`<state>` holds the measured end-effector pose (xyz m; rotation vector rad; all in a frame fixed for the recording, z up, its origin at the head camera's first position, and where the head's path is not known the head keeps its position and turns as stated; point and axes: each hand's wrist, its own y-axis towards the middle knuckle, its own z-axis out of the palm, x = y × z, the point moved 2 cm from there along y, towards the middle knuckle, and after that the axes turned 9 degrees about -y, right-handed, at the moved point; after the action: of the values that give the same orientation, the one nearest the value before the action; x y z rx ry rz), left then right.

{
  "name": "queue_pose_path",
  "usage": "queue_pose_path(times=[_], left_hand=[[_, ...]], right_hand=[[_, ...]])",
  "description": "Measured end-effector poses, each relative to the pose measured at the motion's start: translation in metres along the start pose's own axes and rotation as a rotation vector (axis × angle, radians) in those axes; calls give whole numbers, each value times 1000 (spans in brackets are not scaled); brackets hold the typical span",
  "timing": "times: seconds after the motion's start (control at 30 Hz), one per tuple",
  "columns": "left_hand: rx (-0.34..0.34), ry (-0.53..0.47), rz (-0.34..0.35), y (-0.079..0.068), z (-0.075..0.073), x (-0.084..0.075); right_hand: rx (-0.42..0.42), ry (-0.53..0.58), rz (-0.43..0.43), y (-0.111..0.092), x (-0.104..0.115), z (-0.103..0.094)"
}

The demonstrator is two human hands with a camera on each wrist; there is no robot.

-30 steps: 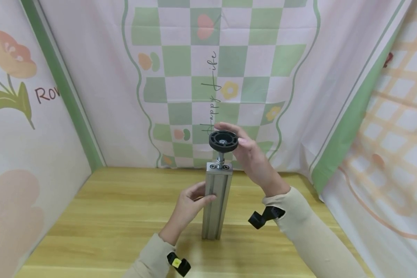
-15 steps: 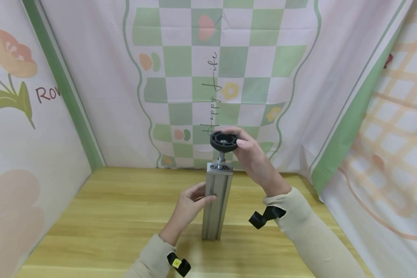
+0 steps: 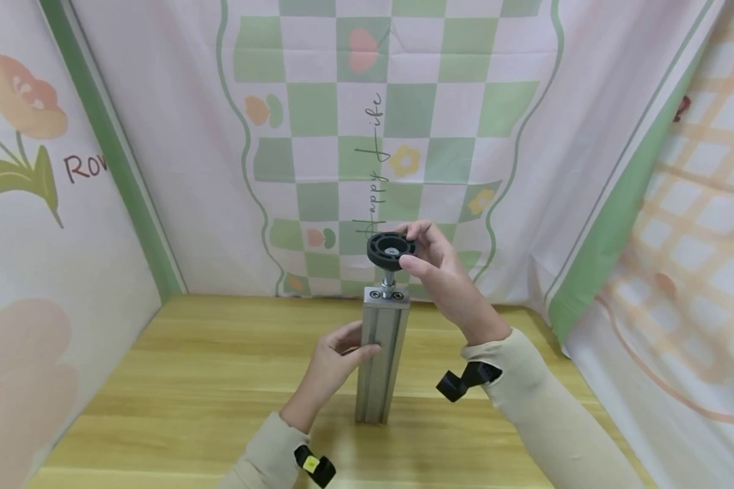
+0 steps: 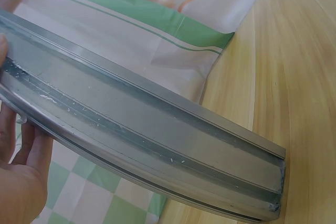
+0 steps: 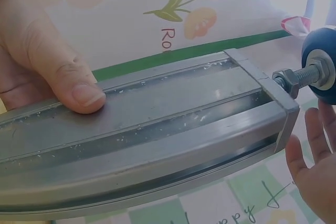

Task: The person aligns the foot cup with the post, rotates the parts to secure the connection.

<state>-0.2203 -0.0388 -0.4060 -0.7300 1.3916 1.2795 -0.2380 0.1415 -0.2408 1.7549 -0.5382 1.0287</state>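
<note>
An aluminium profile with lengthwise slots stands upright on the table. My left hand grips it around the middle, thumb across the near face; that thumb also shows in the right wrist view. On top, a threaded bolt with a nut rises from the end plate. The bolt carries a round black levelling foot. My right hand pinches the foot's right rim between thumb and fingers. In the left wrist view the profile reaches down to the tabletop, with small flakes in its slots.
The wooden tabletop spreads around the profile. A checked curtain hangs behind it, and printed cloths flank both sides. Each wrist bears a black camera mount.
My right hand's fingers and thumb have shifted around the foot's rim, with the thumb now nearer the front. My left hand and the profile have stayed in place.
</note>
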Motion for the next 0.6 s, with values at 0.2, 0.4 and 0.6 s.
queue_pose_path(times=[0.2,0.4,0.6], left_hand=[[-5,-4,10,1,0,2],[-13,2,-3,0,0,3],[-8,-11,3,1,0,3]], right_hand=[[-1,18,-10,0,-2,0],[92,-48,-52,-1,-6,-1],[206,46,-73,4,-4,2]])
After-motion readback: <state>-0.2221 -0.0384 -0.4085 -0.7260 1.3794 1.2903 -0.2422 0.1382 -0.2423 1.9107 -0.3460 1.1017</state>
